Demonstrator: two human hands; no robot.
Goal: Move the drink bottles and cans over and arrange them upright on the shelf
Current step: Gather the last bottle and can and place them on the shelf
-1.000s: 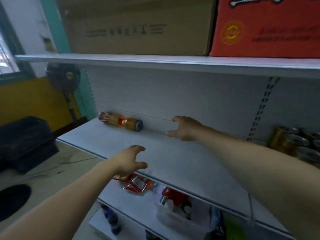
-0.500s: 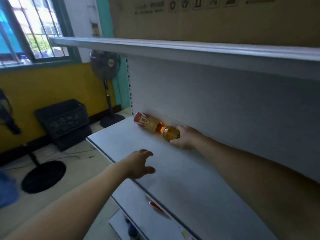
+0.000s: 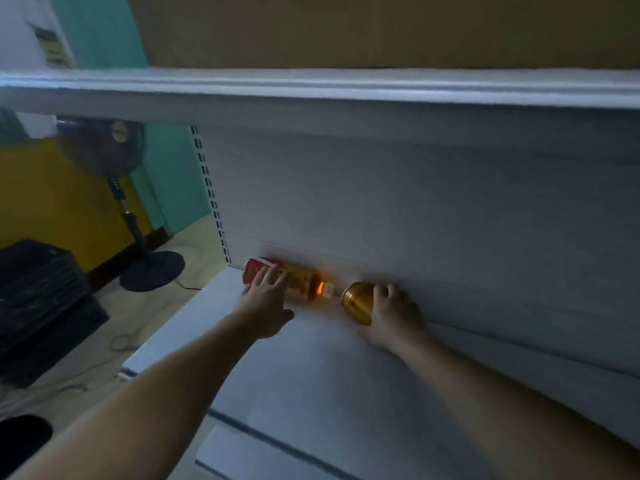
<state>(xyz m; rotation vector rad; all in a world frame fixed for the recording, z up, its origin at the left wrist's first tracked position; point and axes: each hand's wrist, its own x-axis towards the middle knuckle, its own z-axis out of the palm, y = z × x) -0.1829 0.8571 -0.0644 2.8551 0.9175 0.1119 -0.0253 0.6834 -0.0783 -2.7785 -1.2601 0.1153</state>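
Observation:
Two amber drink bottles lie on their sides at the back of the white shelf, against the rear panel. The left bottle has a red label and a white cap pointing right. My left hand rests over its labelled end, fingers spread across it and thumb off to the side. The second bottle lies just right of that cap, its round end facing me. My right hand is wrapped around it from the right, hiding most of its body.
An upper shelf carries a large cardboard box overhead. Left of the rack stand a pedestal fan and a black crate on the floor. A lower shelf juts out below.
The view swung left and closer. My left hand reached forward onto the red-labelled bottle. My right hand closed round the second bottle.

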